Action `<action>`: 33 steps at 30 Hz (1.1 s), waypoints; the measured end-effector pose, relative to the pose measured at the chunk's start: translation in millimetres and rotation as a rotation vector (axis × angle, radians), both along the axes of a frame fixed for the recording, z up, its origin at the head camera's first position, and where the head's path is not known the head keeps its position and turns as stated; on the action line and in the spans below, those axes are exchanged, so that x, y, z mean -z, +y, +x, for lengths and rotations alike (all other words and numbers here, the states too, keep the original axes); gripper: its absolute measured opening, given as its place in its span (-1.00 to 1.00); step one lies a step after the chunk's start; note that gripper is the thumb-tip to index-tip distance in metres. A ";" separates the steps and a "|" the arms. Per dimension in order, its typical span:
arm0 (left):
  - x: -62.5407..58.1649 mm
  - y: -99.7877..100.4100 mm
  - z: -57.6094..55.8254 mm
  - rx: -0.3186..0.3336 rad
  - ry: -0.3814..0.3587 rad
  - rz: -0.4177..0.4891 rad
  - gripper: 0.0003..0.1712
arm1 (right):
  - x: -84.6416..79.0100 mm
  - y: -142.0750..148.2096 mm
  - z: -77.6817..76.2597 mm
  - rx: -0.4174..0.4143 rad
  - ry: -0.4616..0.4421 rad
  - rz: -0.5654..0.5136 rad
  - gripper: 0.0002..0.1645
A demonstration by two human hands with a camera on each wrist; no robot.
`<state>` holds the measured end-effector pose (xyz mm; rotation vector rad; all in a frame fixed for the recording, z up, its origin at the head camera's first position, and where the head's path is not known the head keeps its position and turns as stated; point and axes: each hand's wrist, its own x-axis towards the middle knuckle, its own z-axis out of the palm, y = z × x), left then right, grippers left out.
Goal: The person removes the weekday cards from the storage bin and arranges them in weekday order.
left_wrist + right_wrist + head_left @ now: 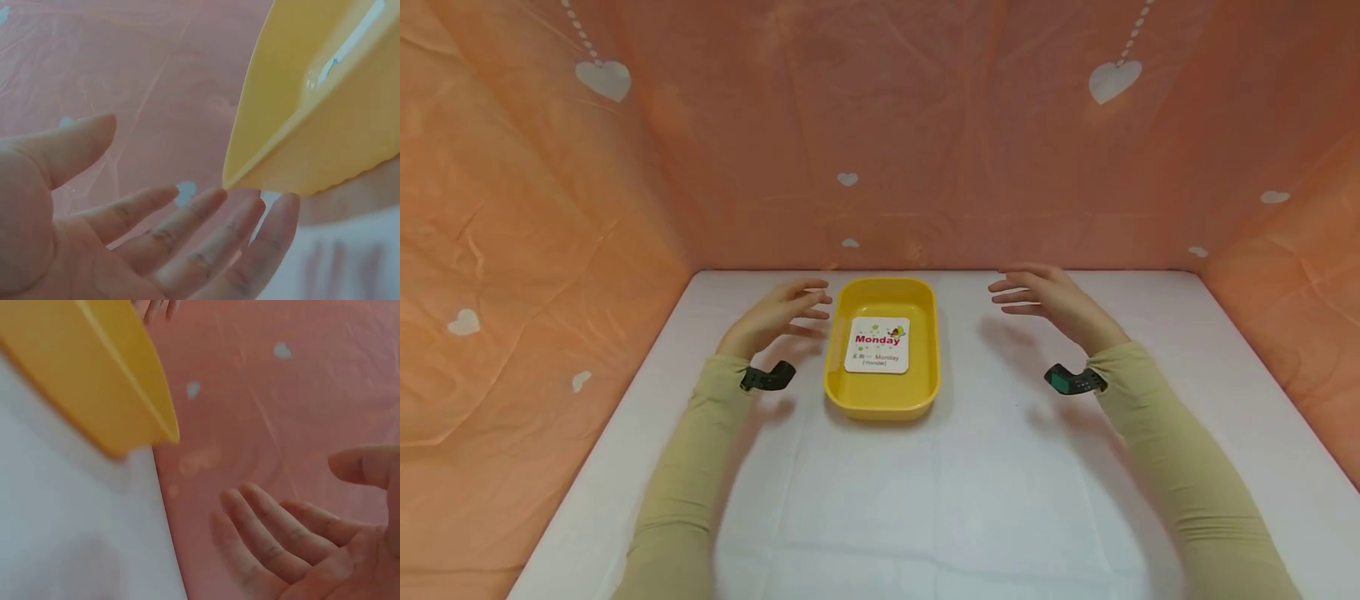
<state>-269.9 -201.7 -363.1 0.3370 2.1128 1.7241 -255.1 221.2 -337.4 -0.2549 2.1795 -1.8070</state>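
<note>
A yellow plastic tray (883, 402) with rounded corners stands on the white table. Inside it lies a white square card (877, 346) printed with "Monday", stars and a small bee-like picture. My left hand (778, 315) hovers just left of the tray, fingers loosely extended and holding nothing. In the left wrist view the fingertips (284, 209) appear close to the tray's corner; whether they touch it I cannot tell. Farther off, to the right of the tray, my right hand (1048, 302) is held above the table with relaxed fingers and nothing in them.
White cloth covers the table (880, 500). An orange-pink sheet with white hearts (880, 125) rises behind it and along both sides. Each wrist wears a dark band (769, 377) with a device. The sleeves are pale yellow-green.
</note>
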 end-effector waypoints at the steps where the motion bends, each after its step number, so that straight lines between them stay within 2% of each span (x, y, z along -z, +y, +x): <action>1: 2.1 1.1 0.6 -0.002 -0.005 0.004 -0.45 | -0.9 -4.1 0.4 0.002 -0.013 -0.020 -0.40; 5: 8.7 6.2 2.1 -0.006 -0.027 0.014 -0.42 | -1.9 -20.0 0.4 -0.028 -0.044 -0.061 -0.40; 11: 10.9 12.9 1.5 -0.033 -0.058 -0.008 -0.37 | -2.1 -40.3 3.2 -0.098 -0.027 -0.079 -0.42; 17: 15.2 18.1 -1.4 -0.061 -0.083 -0.039 -0.35 | 0.1 -55.6 5.2 -0.113 -0.054 -0.104 -0.45; 24: 21.2 22.5 -2.8 -0.039 -0.067 -0.107 -0.40 | 4.8 -76.6 10.7 -0.128 -0.145 -0.148 -0.42; 27: 22.0 24.2 -1.7 -0.051 -0.059 -0.129 -0.44 | 6.8 -85.6 13.5 -0.130 -0.190 -0.178 -0.38; 33: 22.9 29.0 -1.8 -0.095 -0.051 -0.185 -0.45 | 14.0 -101.6 14.4 -0.101 -0.347 -0.310 -0.31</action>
